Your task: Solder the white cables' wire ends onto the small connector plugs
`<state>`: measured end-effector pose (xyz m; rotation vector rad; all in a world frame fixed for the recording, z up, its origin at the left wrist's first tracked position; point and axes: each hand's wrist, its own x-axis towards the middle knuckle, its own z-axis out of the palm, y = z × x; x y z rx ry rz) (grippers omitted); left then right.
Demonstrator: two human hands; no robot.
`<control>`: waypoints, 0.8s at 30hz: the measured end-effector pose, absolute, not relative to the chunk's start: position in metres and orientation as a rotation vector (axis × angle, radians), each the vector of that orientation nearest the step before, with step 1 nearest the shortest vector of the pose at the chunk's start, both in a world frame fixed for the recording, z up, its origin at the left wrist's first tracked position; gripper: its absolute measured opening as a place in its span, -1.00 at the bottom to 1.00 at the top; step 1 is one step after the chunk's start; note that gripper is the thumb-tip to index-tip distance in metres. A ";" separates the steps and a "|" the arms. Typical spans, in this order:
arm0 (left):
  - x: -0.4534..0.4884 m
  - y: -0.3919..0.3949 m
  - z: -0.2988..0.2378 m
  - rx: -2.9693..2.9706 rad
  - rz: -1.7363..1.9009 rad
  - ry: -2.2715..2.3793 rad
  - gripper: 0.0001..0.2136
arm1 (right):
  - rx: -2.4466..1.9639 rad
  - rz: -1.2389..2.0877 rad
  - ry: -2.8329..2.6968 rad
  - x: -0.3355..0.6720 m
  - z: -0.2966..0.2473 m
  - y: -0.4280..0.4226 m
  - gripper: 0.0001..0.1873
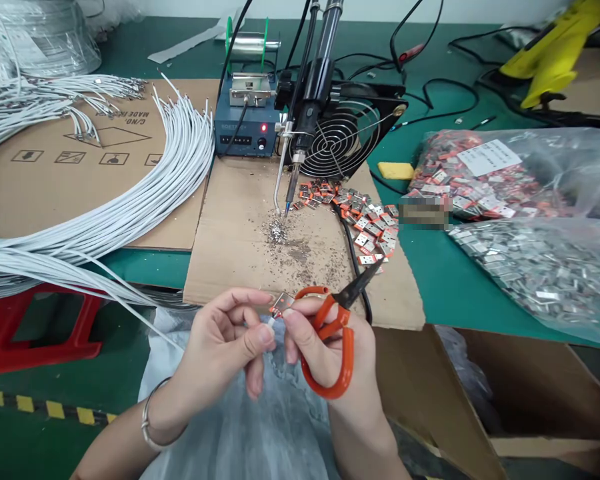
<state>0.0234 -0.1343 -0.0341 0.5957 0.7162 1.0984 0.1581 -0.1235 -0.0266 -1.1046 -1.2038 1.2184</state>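
Between the fingers of my left hand [230, 340] is the stripped end of a white cable [271, 322]. My right hand [325, 347] pinches a USB connector [283, 303] with an orange-red insert against that cable end. Orange-handled scissors [347, 333] also hang in my right hand, their dark blades pointing up and to the right. Beyond both hands, a soldering iron [294, 183] in a stand points down at a cardboard sheet [230, 233] strewn with solder bits. Whether the wires are joined to the connector is too small to tell.
Loose USB connectors [370, 223] lie right of the iron, before a black fan [340, 137]. A blue solder feeder [243, 127] stands behind. Bundled white cables [145, 193] spread left. Bags of connectors [500, 180] and metal shells [535, 267] sit right, above an open carton [530, 380].
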 end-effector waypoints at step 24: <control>-0.014 -0.076 -0.006 1.409 0.641 1.226 -0.85 | -2.271 -0.189 -1.833 0.311 0.000 -0.084 -0.84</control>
